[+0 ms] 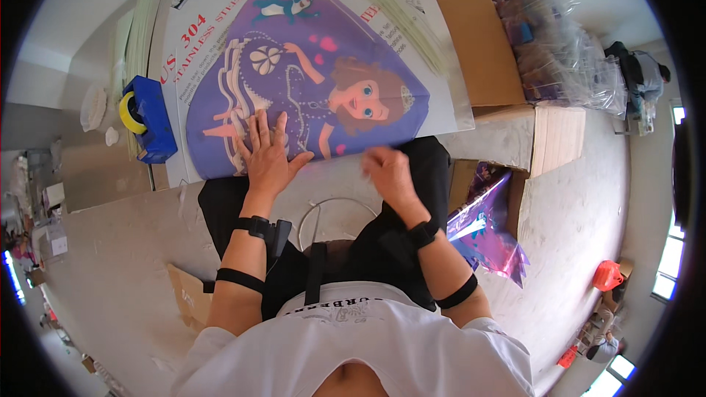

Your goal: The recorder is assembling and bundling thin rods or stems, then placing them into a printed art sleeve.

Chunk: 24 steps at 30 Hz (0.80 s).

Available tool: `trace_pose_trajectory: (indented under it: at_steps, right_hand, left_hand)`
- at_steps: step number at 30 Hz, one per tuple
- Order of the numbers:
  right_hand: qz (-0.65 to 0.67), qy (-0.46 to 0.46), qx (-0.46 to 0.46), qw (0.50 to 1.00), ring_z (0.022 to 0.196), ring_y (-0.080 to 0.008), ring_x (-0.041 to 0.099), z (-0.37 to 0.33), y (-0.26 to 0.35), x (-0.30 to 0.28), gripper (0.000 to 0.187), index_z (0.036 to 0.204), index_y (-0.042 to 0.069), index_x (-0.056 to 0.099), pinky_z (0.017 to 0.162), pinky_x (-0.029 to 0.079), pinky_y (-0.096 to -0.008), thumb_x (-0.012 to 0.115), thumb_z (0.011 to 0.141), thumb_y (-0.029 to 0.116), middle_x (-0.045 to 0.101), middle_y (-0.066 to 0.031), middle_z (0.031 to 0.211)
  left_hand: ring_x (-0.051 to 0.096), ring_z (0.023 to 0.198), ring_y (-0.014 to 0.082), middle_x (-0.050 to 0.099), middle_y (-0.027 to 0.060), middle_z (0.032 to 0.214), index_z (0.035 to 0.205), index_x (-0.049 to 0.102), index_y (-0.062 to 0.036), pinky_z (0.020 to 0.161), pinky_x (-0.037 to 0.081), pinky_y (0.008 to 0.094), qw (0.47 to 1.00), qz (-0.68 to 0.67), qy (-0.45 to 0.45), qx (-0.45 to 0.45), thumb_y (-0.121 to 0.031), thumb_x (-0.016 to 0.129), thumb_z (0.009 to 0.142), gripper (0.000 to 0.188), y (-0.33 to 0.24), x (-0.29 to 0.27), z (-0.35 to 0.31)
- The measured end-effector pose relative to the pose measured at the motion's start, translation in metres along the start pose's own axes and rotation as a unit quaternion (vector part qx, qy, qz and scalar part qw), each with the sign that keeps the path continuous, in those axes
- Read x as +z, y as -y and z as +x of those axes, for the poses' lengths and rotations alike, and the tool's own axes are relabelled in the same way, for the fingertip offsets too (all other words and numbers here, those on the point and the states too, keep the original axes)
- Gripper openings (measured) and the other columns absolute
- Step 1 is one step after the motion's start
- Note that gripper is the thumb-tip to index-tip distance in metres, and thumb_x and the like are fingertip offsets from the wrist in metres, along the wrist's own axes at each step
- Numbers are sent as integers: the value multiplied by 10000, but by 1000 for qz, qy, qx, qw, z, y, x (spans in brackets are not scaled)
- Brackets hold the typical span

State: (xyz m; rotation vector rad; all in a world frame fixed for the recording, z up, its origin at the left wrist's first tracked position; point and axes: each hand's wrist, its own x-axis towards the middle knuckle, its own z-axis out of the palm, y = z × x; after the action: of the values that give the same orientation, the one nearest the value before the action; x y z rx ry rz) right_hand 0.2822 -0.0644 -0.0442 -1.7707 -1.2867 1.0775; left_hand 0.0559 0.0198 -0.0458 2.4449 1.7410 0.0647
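Observation:
A purple kite sail (pixel 294 95) printed with a cartoon princess lies on the work table in front of me. My left hand (pixel 268 153) rests flat on its near left part, fingers spread, pressing the sheet. By the near edge of the sail, above my right knee, is my right hand (pixel 390 174). Its fingers are curled together and slightly blurred; whatever they may hold is hidden. A blue tape dispenser (pixel 153 119) with a yellow roll (pixel 131 112) stands to the left of the sail.
Thin pale rods (pixel 401 11) lie in bundles at the far right. A cardboard box (pixel 471 29) stands beside a heap of clear plastic packages (pixel 559 51). Below the table's right end, a box holds shiny purple sheets (pixel 485 228). Other people are farther off at right.

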Motion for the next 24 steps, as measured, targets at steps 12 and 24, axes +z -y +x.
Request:
trace_pose_trajectory:
  at_steps: [12, 24]
  right_hand:
    - [-446, -108, -57, 887, 1302, -372, 260, 34, -3, -35, 819, 1337, 65, 348, 1059, 186, -526, 686, 698, 448, 284, -215, 1399]
    - [-405, -75, -154, 898, 1293, -330, 291, 77, -15, -61, 700, 1345, 45, 341, 1063, 237, -427, 611, 791, 378, 286, -176, 1415]
  left_hand:
    - [78, 1369, 374, 120, 195, 1477, 1416, 218, -188, 1007, 46, 652, 1000, -16, -1, 13, -514, 641, 727, 871, 0, -4, 1]
    - [108, 1369, 352, 90, 180, 1488, 1419, 226, -199, 1019, 121, 629, 994, -25, 39, -98, -407, 648, 757, 812, 28, -13, 16]
